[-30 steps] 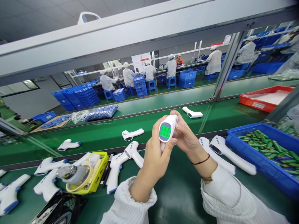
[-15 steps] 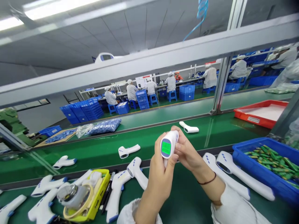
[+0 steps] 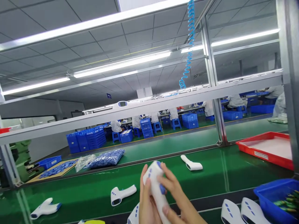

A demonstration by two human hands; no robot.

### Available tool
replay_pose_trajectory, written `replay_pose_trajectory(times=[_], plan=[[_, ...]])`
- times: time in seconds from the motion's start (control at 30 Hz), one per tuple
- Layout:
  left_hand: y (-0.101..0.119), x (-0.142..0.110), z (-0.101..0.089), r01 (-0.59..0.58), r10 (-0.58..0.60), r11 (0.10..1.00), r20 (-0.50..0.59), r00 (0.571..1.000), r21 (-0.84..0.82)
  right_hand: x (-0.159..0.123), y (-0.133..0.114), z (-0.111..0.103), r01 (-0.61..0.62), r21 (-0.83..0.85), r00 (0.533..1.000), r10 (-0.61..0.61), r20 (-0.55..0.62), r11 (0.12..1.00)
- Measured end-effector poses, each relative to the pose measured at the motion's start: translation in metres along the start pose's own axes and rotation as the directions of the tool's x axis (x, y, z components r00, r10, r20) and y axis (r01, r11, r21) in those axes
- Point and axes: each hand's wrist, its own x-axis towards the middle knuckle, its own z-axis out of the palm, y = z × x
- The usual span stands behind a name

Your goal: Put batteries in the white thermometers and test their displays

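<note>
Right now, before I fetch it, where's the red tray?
In the head view, the red tray sits at right on the green bench, above the blue crate and right of a white thermometer.

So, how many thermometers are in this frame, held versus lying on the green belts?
Held in the left hand and right hand: 1 infrared thermometer
Lying on the green belts: 6 loose thermometers
Total: 7

We see a bright room lit evenly by long ceiling lights [image 3: 121,64], which throw pale streaks of glare on the green tabletop [image 3: 224,174] and leave few shadows. The frame bars [image 3: 211,77] lean and bow toward the edges, and the hands [image 3: 147,205] look slightly soft.
</note>
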Motion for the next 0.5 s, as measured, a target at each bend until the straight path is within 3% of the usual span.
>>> replay_pose_trajectory(times=[0.1,0.17,0.2,0.27,0.33,0.43,0.5], plan=[[0.023,0.010,-0.013,0.310,-0.338,0.893,-0.030,0.941,-0.327,0.016,0.028,0.026,0.155,0.065,0.968,-0.165,0.192,0.986],[0.035,0.012,-0.019,0.419,-0.449,0.792,0.043,0.893,-0.444,0.024,0.041,0.041,0.210,0.149,0.919,-0.247,0.306,0.966],[0.039,0.012,-0.022,0.439,-0.457,0.765,0.083,0.886,-0.471,0.024,0.044,0.047,0.205,0.181,0.917,-0.253,0.307,0.962],[0.043,0.010,-0.024,0.446,-0.451,0.750,0.115,0.885,-0.489,0.017,0.043,0.052,0.133,0.239,0.964,-0.182,0.194,0.962],[0.043,0.007,-0.025,0.434,-0.459,0.753,0.078,0.885,-0.494,0.005,0.036,0.056,0.058,0.294,0.996,-0.073,0.041,0.954],[0.043,0.003,-0.029,0.373,-0.426,0.793,0.000,0.905,-0.482,-0.007,0.019,0.069,0.048,0.332,0.995,-0.016,-0.098,0.942],[0.045,0.000,-0.034,0.276,-0.335,0.866,-0.073,0.940,-0.418,-0.008,0.006,0.085,0.043,0.478,0.963,0.090,-0.253,0.877]])
